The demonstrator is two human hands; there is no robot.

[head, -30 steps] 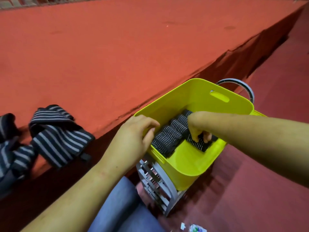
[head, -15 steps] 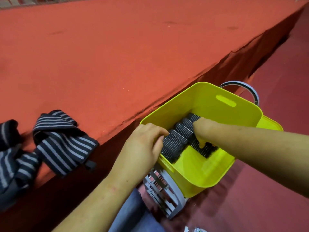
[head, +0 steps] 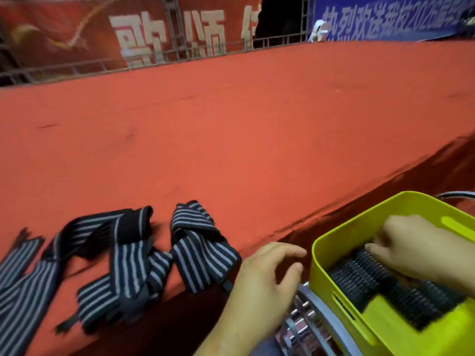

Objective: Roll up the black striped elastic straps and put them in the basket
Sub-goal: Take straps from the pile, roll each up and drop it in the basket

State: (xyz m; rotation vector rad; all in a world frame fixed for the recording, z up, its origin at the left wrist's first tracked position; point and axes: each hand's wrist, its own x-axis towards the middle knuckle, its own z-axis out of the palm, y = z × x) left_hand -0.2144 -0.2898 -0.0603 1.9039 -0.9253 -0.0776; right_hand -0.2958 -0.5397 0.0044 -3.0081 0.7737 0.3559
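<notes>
At the bottom edge of the view, a grey metal rack (head: 305, 327) stands under the near left corner of a yellow-green plastic basket (head: 317, 268). The left hand (head: 262, 286) hovers just beside that corner, above the rack, its fingers loosely curled and holding nothing; it does not touch the basket.

Inside the basket lies a row of rolled black striped straps (head: 359, 278), packed side by side along the bottom. The right hand (head: 411, 250) reaches down into the basket from the right, its bent fingers on top of the rolls at the far end of the row. Motion blur hides whether it pinches a roll or only presses on it.

To the left of the left hand, on the near edge of a red carpeted platform (head: 244, 129), the unrolled straps lie loose. A folded striped strap (head: 203, 250) sits nearest the hand, with one end drooping over the platform's edge. Beside it a twisted strap with a plain black patch (head: 123, 255) sprawls, and a further striped strap (head: 23, 286) runs off the left border.

The carpet stretches away bare. At its far side stands a grey metal railing (head: 180, 51), with a red banner bearing pale characters (head: 167, 32) behind it and a blue banner (head: 385, 21) to the right.
</notes>
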